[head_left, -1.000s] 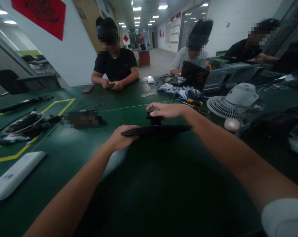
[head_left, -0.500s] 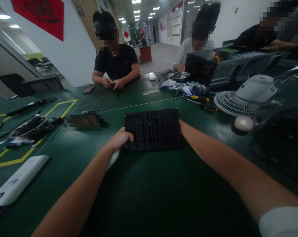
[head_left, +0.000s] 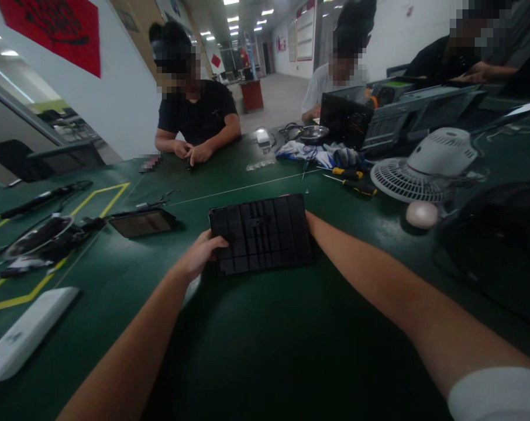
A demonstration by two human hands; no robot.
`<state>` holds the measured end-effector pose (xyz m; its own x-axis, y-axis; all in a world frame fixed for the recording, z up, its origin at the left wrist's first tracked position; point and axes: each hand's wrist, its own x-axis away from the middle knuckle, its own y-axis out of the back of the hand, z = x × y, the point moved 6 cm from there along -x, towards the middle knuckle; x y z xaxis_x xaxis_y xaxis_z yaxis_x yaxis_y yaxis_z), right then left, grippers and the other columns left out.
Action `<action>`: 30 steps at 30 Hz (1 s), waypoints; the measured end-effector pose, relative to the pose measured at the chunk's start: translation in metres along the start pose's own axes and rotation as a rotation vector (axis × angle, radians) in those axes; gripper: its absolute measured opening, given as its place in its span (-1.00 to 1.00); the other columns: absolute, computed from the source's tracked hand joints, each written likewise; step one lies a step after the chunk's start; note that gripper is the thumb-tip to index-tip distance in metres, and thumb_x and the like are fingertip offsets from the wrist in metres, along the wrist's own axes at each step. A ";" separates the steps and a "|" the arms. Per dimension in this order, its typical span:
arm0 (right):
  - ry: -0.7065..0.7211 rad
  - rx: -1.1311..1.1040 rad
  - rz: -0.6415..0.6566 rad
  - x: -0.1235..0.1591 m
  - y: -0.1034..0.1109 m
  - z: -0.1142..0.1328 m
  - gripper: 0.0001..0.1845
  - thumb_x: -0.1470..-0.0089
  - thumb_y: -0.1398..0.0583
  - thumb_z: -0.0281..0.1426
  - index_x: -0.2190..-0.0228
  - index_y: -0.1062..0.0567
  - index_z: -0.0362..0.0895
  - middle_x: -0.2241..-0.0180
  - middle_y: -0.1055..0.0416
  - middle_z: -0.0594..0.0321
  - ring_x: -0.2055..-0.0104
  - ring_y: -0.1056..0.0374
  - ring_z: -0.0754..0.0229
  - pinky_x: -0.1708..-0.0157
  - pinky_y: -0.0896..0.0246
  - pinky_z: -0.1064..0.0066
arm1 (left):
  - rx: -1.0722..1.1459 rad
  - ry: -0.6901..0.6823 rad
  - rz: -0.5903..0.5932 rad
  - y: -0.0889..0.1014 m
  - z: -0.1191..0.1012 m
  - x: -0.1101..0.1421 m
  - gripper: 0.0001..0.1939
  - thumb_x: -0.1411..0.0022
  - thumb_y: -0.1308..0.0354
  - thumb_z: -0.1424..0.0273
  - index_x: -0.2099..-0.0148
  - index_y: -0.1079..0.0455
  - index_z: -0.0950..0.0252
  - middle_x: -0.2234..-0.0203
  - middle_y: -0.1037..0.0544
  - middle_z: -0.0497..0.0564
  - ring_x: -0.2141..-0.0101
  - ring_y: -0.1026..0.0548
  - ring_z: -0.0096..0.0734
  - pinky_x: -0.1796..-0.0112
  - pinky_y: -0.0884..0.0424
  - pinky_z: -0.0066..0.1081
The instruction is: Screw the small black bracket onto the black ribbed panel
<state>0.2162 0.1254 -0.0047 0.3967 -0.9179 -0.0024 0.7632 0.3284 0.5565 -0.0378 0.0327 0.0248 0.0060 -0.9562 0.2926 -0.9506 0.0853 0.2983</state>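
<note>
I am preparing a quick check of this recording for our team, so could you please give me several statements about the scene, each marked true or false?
1. The left hand grips the black panel at its left edge. True.
2. The right forearm crosses in front of the panel's ribbed face. False: it disappears behind the panel's right edge.
3. Two screwdrivers with yellow-and-black handles lie near the crumpled cloth. True.
4. The fan is at the left end of the picture. False: the pale fan is on the right side.
5. A person in a black shirt sits across the green table. True.
</note>
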 end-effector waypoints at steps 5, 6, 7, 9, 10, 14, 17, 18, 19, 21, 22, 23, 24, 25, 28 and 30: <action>-0.042 0.238 -0.362 0.017 0.053 -0.011 -0.71 -0.30 -0.20 -0.28 0.09 -0.66 -0.13 0.03 -0.58 0.13 -0.07 -0.44 0.01 -0.12 -0.32 0.16 | 0.190 -0.212 -0.105 -0.001 -0.007 0.001 -0.41 0.05 -0.36 0.29 -0.08 -0.44 0.24 0.03 -0.68 0.09 0.03 -0.67 -0.04 0.08 -0.66 -0.15; -0.071 0.287 -0.435 0.024 0.067 -0.018 -0.66 -0.30 -0.19 -0.26 0.05 -0.66 -0.13 0.04 -0.58 0.09 -0.06 -0.44 -0.04 -0.12 -0.31 0.12 | 0.198 -0.252 -0.131 -0.002 -0.008 0.002 -0.41 0.04 -0.38 0.28 -0.08 -0.43 0.24 -0.01 -0.67 0.10 -0.01 -0.66 -0.02 0.03 -0.65 -0.13; -0.104 0.331 -0.496 0.030 0.081 -0.026 -0.60 -0.29 -0.17 -0.23 -0.02 -0.65 -0.14 0.05 -0.57 0.05 -0.05 -0.44 -0.08 -0.10 -0.31 0.06 | 0.190 -0.281 -0.153 -0.005 -0.009 0.002 -0.41 0.02 -0.40 0.28 -0.09 -0.43 0.23 -0.04 -0.67 0.11 -0.05 -0.65 -0.01 -0.02 -0.64 -0.11; -0.168 0.400 -0.565 0.040 0.103 -0.043 -0.48 -0.25 -0.21 -0.20 -0.16 -0.60 -0.13 0.04 -0.55 -0.02 -0.05 -0.45 -0.16 -0.07 -0.32 0.02 | 0.145 -0.322 -0.192 -0.011 -0.010 0.003 -0.42 -0.04 -0.42 0.27 -0.11 -0.41 0.22 -0.08 -0.65 0.14 -0.08 -0.64 0.01 -0.07 -0.63 -0.05; -0.196 0.425 -0.580 0.042 0.111 -0.051 -0.40 -0.23 -0.23 -0.18 -0.22 -0.56 -0.14 0.01 -0.54 -0.06 -0.06 -0.45 -0.19 -0.06 -0.32 0.00 | 0.120 -0.337 -0.209 -0.014 -0.010 0.003 -0.43 -0.07 -0.42 0.26 -0.12 -0.40 0.21 -0.10 -0.65 0.15 -0.09 -0.64 0.02 -0.09 -0.62 -0.02; -0.217 0.486 -0.526 0.031 0.115 -0.064 -0.32 -0.26 -0.23 -0.07 -0.34 -0.47 0.00 -0.09 -0.51 -0.06 -0.09 -0.45 -0.22 -0.06 -0.33 -0.02 | 0.061 -0.391 -0.253 -0.025 -0.008 0.007 -0.45 -0.15 -0.41 0.25 -0.15 -0.38 0.21 -0.13 -0.63 0.19 -0.13 -0.62 0.03 -0.16 -0.58 0.07; -0.198 0.513 -0.453 0.017 0.104 -0.061 -0.55 -0.28 -0.24 -0.15 -0.13 -0.66 0.07 -0.07 -0.53 0.00 -0.09 -0.46 -0.19 -0.06 -0.33 -0.01 | 0.045 -0.430 -0.292 -0.030 -0.007 0.010 -0.45 -0.16 -0.41 0.25 -0.15 -0.37 0.22 -0.11 -0.63 0.20 -0.12 -0.63 0.03 -0.17 -0.56 0.10; -0.196 0.517 -0.443 0.015 0.101 -0.060 -0.62 -0.28 -0.24 -0.19 -0.05 -0.70 0.06 -0.06 -0.55 0.01 -0.08 -0.47 -0.19 -0.06 -0.32 -0.01 | 0.049 -0.441 -0.302 -0.031 -0.007 0.011 -0.45 -0.16 -0.41 0.25 -0.15 -0.37 0.22 -0.10 -0.64 0.19 -0.11 -0.63 0.03 -0.17 -0.56 0.10; -0.195 0.519 -0.442 0.014 0.099 -0.060 -0.66 -0.28 -0.23 -0.22 0.03 -0.73 0.04 -0.05 -0.56 0.00 -0.08 -0.47 -0.18 -0.06 -0.32 0.00 | 0.052 -0.451 -0.308 -0.031 -0.007 0.011 -0.46 -0.16 -0.42 0.26 -0.14 -0.37 0.23 -0.09 -0.64 0.19 -0.11 -0.63 0.03 -0.18 -0.55 0.10; -0.185 0.512 -0.455 0.017 0.098 -0.061 -0.70 -0.27 -0.23 -0.24 0.11 -0.75 0.00 -0.01 -0.60 0.00 -0.05 -0.48 -0.18 -0.05 -0.33 0.00 | 0.047 -0.466 -0.325 -0.030 -0.009 0.011 -0.47 -0.15 -0.42 0.27 -0.12 -0.39 0.23 -0.07 -0.65 0.17 -0.09 -0.64 0.02 -0.18 -0.54 0.10; -0.173 0.501 -0.465 0.019 0.098 -0.062 -0.70 -0.26 -0.23 -0.24 0.13 -0.75 -0.01 0.02 -0.62 0.01 -0.03 -0.49 -0.16 -0.04 -0.33 0.02 | 0.040 -0.470 -0.337 -0.029 -0.009 0.011 -0.48 -0.14 -0.42 0.27 -0.11 -0.39 0.23 -0.06 -0.65 0.17 -0.09 -0.64 0.02 -0.18 -0.54 0.10; -0.159 0.486 -0.475 0.022 0.099 -0.062 -0.71 -0.25 -0.24 -0.24 0.15 -0.75 -0.02 0.05 -0.64 0.02 0.00 -0.50 -0.14 -0.04 -0.34 0.04 | 0.033 -0.470 -0.353 -0.026 -0.010 0.009 -0.49 -0.14 -0.42 0.27 -0.10 -0.40 0.24 -0.05 -0.65 0.18 -0.08 -0.64 0.03 -0.18 -0.54 0.11; -0.144 0.467 -0.487 0.024 0.100 -0.063 -0.71 -0.24 -0.24 -0.25 0.16 -0.75 -0.04 0.08 -0.65 0.04 0.02 -0.52 -0.11 -0.03 -0.34 0.07 | 0.027 -0.469 -0.374 -0.023 -0.010 0.008 -0.49 -0.14 -0.42 0.27 -0.10 -0.40 0.25 -0.05 -0.65 0.19 -0.08 -0.64 0.03 -0.18 -0.53 0.11; -0.132 0.444 -0.503 0.027 0.101 -0.064 -0.71 -0.24 -0.23 -0.27 0.16 -0.74 -0.06 0.11 -0.67 0.05 0.04 -0.53 -0.08 -0.03 -0.35 0.10 | 0.025 -0.466 -0.396 -0.019 -0.009 0.006 -0.49 -0.14 -0.42 0.28 -0.10 -0.40 0.26 -0.05 -0.65 0.20 -0.08 -0.63 0.03 -0.18 -0.53 0.11; -0.118 0.369 -0.564 0.033 0.107 -0.067 -0.68 -0.21 -0.20 -0.34 0.12 -0.72 -0.13 0.15 -0.69 0.05 0.09 -0.56 -0.01 -0.03 -0.37 0.16 | 0.046 -0.466 -0.425 -0.012 -0.006 -0.001 -0.48 -0.14 -0.40 0.29 -0.12 -0.39 0.26 -0.08 -0.64 0.20 -0.09 -0.63 0.03 -0.19 -0.53 0.10; -0.120 0.319 -0.599 0.036 0.109 -0.069 -0.64 -0.18 -0.20 -0.37 0.05 -0.69 -0.17 0.20 -0.69 0.04 0.15 -0.57 0.01 0.00 -0.40 0.17 | 0.052 -0.473 -0.408 -0.011 -0.005 -0.006 -0.47 -0.16 -0.39 0.29 -0.14 -0.38 0.26 -0.09 -0.64 0.20 -0.11 -0.62 0.02 -0.18 -0.53 0.08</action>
<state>0.3481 0.1437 -0.0013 -0.1205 -0.9450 -0.3041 0.6385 -0.3084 0.7051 -0.0260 0.0390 0.0239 0.2454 -0.9302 -0.2729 -0.9145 -0.3155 0.2534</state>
